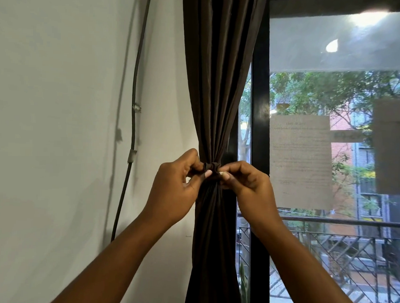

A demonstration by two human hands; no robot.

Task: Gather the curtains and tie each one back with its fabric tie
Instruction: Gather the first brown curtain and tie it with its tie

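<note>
**Curtain bunched, both hands at the tie**

Curtain (215, 95): dark brown, hangs at frame centre between the wall (59, 123) and the black window frame (260, 130). It is gathered to a narrow waist just below centre, then falls loose again toward 6 o'clock.

Tie (211, 168): same dark fabric, wrapped round the waist, seen as a small puckered band between the two hands.

Left hand (179, 189): enters from 7 o'clock, fingers curled, thumb and forefinger pinching the tie at its left side.

Right hand (245, 182): enters from 5 o'clock, fingers curled, fingertips pinching the tie at its right side. The thumbs nearly meet in front of the band. Whether a knot is formed there is unclear; the fingers cover it.

Surroundings: a cable (133, 126) runs down the wall at 9 o'clock, held by clips. A paper sheet (300, 161) is stuck on the glass at 3 o'clock. A railing (350, 245) shows outside at 4 o'clock, trees and buildings beyond.
</note>
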